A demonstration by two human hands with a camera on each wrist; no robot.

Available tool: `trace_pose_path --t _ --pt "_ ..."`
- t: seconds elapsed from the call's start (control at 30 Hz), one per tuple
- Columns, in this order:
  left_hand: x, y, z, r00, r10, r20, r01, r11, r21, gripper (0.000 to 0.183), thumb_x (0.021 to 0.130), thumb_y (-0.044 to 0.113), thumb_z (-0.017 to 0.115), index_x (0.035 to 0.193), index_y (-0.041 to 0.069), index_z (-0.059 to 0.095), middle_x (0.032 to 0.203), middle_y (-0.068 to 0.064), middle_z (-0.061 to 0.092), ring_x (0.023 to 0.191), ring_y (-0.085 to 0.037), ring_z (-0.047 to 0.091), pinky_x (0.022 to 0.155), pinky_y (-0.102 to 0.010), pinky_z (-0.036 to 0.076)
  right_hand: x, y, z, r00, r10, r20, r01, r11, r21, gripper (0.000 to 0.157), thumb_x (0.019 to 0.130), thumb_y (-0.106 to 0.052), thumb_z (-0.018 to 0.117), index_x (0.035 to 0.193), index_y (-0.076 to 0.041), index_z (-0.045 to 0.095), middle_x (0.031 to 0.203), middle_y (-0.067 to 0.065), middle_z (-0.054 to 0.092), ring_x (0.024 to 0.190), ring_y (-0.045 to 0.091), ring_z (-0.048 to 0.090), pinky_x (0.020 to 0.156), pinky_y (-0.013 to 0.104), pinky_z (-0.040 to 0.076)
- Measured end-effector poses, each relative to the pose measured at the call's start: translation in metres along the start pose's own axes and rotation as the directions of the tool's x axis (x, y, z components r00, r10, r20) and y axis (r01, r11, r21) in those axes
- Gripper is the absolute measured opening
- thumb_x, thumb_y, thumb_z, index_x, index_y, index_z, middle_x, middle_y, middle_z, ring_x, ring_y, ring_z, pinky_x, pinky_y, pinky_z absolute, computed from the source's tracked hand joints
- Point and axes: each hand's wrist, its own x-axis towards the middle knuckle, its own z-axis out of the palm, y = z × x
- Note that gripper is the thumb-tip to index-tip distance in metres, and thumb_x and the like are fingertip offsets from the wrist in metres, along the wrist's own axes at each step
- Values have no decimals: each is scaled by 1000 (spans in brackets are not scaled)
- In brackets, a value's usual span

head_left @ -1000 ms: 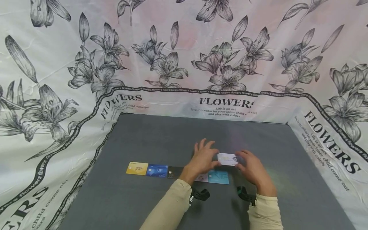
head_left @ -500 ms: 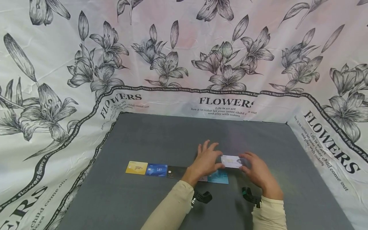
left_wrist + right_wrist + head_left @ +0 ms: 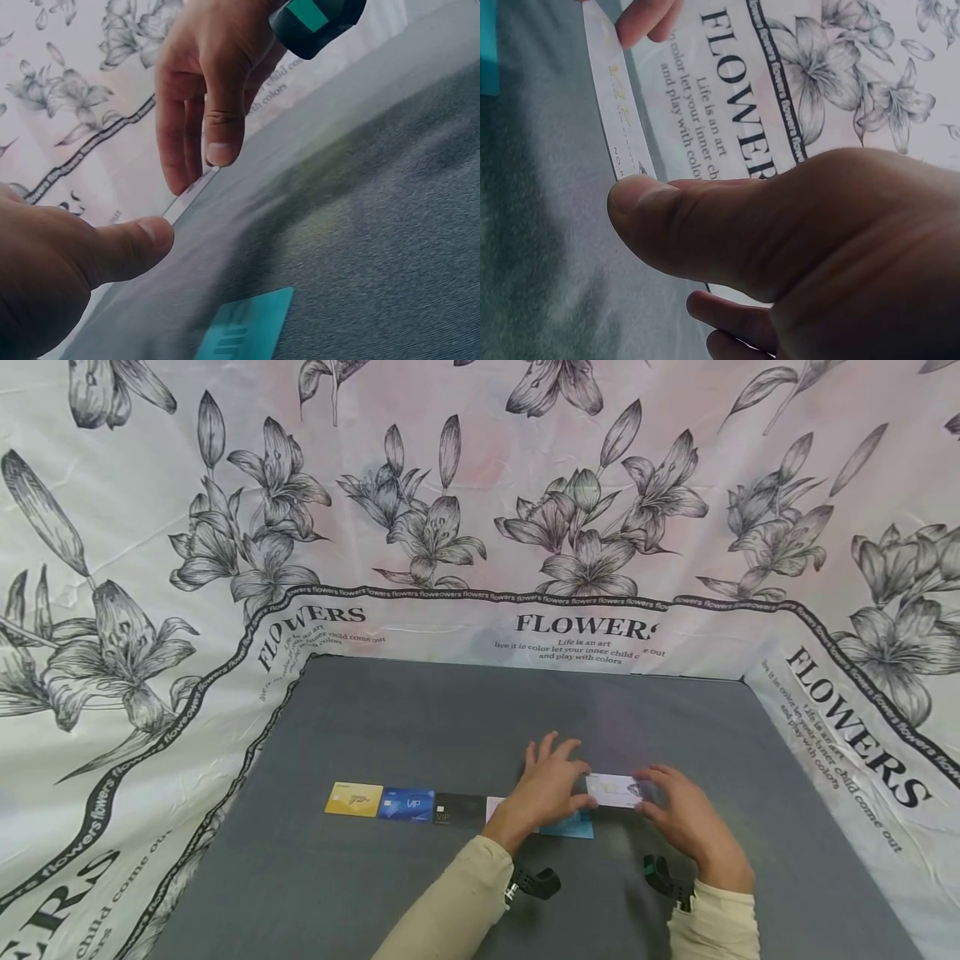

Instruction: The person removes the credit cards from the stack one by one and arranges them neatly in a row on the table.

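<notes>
A white card [image 3: 612, 790] with gold print is held level above the table between both hands. At its left end my left hand [image 3: 551, 785] pinches it with thumb and fingertips, the other fingers spread upward. My right hand [image 3: 686, 814] pinches the opposite end, its thumb [image 3: 649, 199] lying over the printed face in the right wrist view. Below and left of the white card lies a teal card [image 3: 568, 828], partly covered by my left hand in the head view. It shows again in the left wrist view as a teal corner [image 3: 251, 326].
On the grey table [image 3: 360, 893], a row runs left from the teal card: a pale pink card [image 3: 492, 807] mostly hidden by my left hand, a black VIP card [image 3: 460, 810], a blue VIP card [image 3: 406, 804] and a yellow card [image 3: 352, 800]. Flower-printed cloth [image 3: 450, 635] borders the table.
Both hands have carried the white card rightward and a little nearer to me. My left hand now overlaps more of the teal card; the row has stayed where it was.
</notes>
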Motion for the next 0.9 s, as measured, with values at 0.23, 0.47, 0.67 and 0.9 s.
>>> trace_pose_path --t 0.23,0.47,0.67,0.9 --pt "-1 4 9 1000 19 2 -19 1000 16 47 97 53 82 136 29 77 171 2 48 165 -37 31 129 -67 33 -6 9 4 1000 8 14 -8 1000 -11 45 97 -8 79 140 3 68 153 41 53 140 65 51 108 78 45" --pt "-4 8 17 999 36 2 -36 999 33 46 95 54 84 132 28 80 168 1 52 163 -36 35 128 -67 35 -12 19 10 1000 1 23 -1 1000 -17 44 96 -6 81 138 2 70 150 41 56 138 65 53 107 77 46" --pt "-5 12 25 999 39 6 -39 997 64 45 95 57 83 130 30 80 166 3 53 162 -34 37 127 -66 36 -15 25 13 999 -9 31 9 1000 -3 44 95 -6 81 137 2 70 148 40 58 137 64 55 107 76 47" --pt "-6 13 28 999 39 3 -40 996 79 46 93 60 83 129 32 80 166 6 53 162 -33 37 127 -65 36 -17 27 13 999 -7 44 7 1000 -1 44 94 -5 82 137 1 70 147 39 59 136 63 56 106 76 48"
